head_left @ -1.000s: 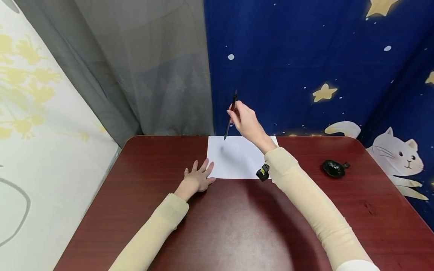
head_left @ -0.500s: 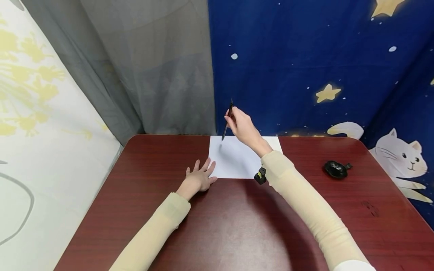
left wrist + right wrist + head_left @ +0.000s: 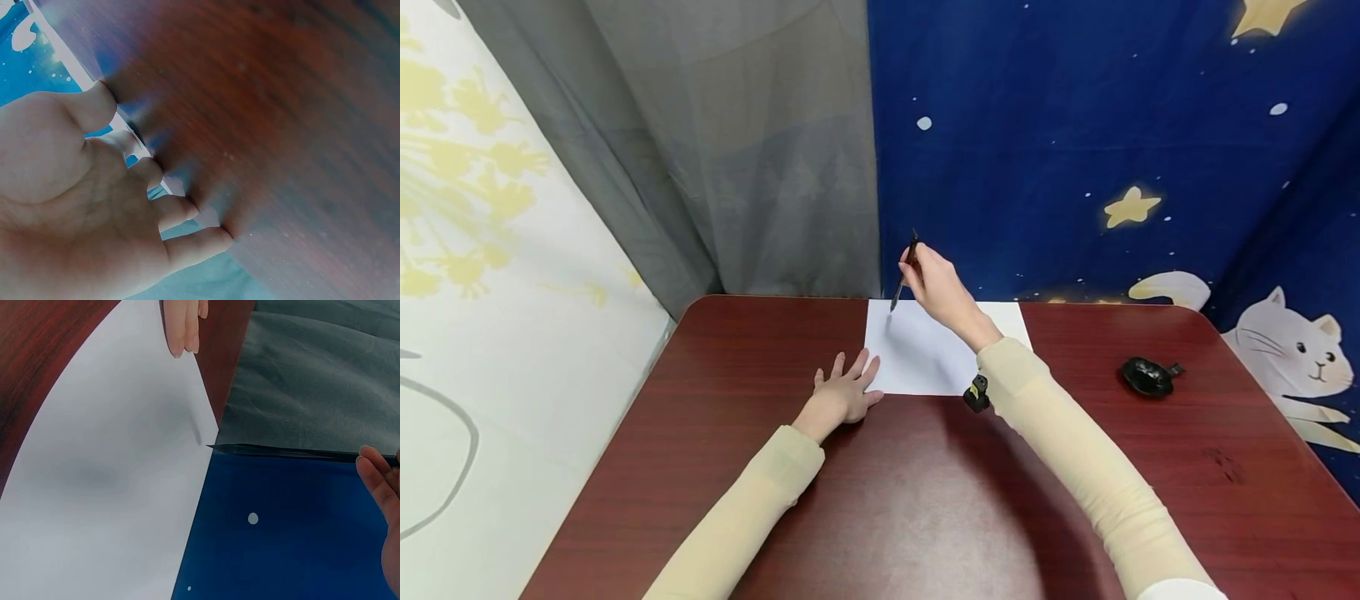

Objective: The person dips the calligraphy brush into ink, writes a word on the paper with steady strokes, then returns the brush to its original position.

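Black and slender, the brush (image 3: 897,293) has part of its shaft hidden by the fingers of the right hand (image 3: 942,290), and its upper end runs out of frame in the right wrist view; whether its tip touches the white paper (image 3: 917,371) is hard to tell; the right hand and sleeve (image 3: 1067,429) cover part of that paper; the brush slants steeply, tip down toward the paper's far left part, upper end leaning right; the right hand pinches it; the left hand (image 3: 842,396) spreads its fingers at the paper's near left corner, apart from the brush; a black dish (image 3: 1147,377) lies on the worktop (image 3: 775,342), right of the paper.
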Tool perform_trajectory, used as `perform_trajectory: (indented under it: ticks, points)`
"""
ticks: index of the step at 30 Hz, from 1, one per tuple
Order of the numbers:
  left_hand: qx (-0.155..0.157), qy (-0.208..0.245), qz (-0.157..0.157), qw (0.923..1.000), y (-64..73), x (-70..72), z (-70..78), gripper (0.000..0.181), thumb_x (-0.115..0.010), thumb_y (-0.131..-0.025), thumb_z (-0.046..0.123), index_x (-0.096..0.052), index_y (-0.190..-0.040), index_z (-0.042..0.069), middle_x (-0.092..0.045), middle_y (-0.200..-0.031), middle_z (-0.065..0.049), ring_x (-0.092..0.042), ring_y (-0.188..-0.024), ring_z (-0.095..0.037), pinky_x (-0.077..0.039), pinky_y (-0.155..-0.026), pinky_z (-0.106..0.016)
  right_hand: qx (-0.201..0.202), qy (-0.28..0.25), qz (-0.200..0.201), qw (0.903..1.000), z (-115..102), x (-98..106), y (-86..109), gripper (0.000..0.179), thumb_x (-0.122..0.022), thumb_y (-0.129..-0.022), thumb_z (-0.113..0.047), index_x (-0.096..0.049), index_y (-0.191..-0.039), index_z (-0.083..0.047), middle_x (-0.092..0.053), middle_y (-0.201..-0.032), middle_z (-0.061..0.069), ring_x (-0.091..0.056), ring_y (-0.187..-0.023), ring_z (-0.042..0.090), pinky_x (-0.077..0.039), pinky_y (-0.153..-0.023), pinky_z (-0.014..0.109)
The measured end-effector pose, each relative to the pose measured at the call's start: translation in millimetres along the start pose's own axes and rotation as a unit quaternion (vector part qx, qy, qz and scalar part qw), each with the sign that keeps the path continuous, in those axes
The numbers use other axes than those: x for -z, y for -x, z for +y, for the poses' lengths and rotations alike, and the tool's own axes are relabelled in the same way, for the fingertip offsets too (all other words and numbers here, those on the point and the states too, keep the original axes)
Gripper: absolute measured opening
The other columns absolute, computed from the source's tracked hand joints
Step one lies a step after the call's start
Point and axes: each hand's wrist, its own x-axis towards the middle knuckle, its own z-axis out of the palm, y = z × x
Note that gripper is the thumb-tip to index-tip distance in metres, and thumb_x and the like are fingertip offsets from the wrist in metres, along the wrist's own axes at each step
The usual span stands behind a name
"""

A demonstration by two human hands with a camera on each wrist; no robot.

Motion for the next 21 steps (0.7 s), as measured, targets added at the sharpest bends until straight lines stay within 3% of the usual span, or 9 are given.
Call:
perform_trajectory:
  ticks: [21]
  points:
    - [0.007, 0.006, -0.007, 0.9999, -1.7, -0.8, -0.9, 0.061, -0.032, -0.096, 0.049, -0.004, -0.148, 0.032, 0.007, -0.154, 0.009, 0.009, -0.140, -0.029, -0.005, -0.108, -0.059, -0.010, 0.005, -0.012, 0.9999, -0.1, -6.7, 2.3, 0.012, -0.045, -0.096, -0.015, -0.049, -0.103, -0.006, -0.054, -0.091, 0.005, -0.065, -0.083, 0.020, -0.053, -0.070, 0.023]
